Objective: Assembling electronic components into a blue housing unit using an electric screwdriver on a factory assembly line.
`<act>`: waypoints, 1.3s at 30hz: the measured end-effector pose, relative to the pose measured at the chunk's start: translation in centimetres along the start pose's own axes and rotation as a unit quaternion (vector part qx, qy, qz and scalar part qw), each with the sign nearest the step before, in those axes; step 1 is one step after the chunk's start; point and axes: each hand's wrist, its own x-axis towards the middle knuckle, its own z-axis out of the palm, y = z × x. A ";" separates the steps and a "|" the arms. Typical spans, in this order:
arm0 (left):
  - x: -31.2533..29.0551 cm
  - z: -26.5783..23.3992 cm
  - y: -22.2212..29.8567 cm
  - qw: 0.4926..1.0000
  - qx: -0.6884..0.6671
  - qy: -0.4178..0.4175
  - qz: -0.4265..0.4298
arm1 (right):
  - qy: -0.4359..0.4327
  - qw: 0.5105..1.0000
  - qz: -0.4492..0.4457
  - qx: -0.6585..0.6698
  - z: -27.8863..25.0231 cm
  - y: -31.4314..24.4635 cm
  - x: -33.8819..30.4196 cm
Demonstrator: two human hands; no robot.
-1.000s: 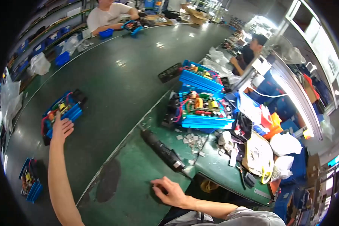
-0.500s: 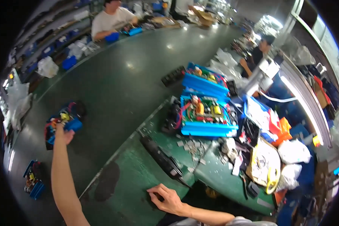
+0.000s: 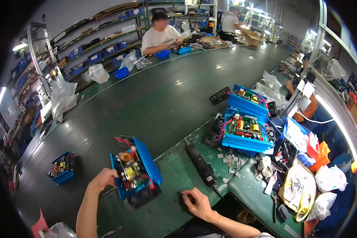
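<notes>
A blue metal case [image 3: 148,160] with an exposed circuit board hangs tilted over the near table edge. My left hand [image 3: 106,178] is closed on its left side wall. Coils, a yellow transformer and red wires show inside it, and a black end part at its lower end is blurred. My right hand [image 3: 198,204] rests on the green bench with fingers loosely curled and apart, nothing visible in them. Just beyond it lies a black electric screwdriver [image 3: 201,163], its tip toward me.
Two more blue cases [image 3: 248,145] with boards sit at the right, near scattered grey pads [image 3: 231,162]. Another blue case [image 3: 63,177] is at the left. A yellow-handled tool lies by a bag of small parts [image 3: 289,190]. A co-worker [image 3: 160,35] sits across the table.
My left hand has brought the blue case from the far left toward me and to the right. The view has shifted left; my right hand stays on the bench.
</notes>
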 end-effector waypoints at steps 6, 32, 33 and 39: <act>-4.7 2.2 -0.3 0.913 0.382 -0.138 0.013 | -0.012 0.999 0.035 0.011 0.3 0.9 -0.3; -8.2 8.8 -2.4 0.821 0.486 0.061 0.293 | -0.001 0.997 0.073 -0.028 0.6 1.1 -0.5; -8.5 9.5 -2.6 0.829 0.462 0.100 0.299 | -0.003 0.996 0.082 -0.030 0.6 1.0 -0.4; -16.2 14.7 -0.5 0.940 -0.056 -0.130 0.309 | -0.036 0.995 0.060 -0.068 1.8 0.4 -0.2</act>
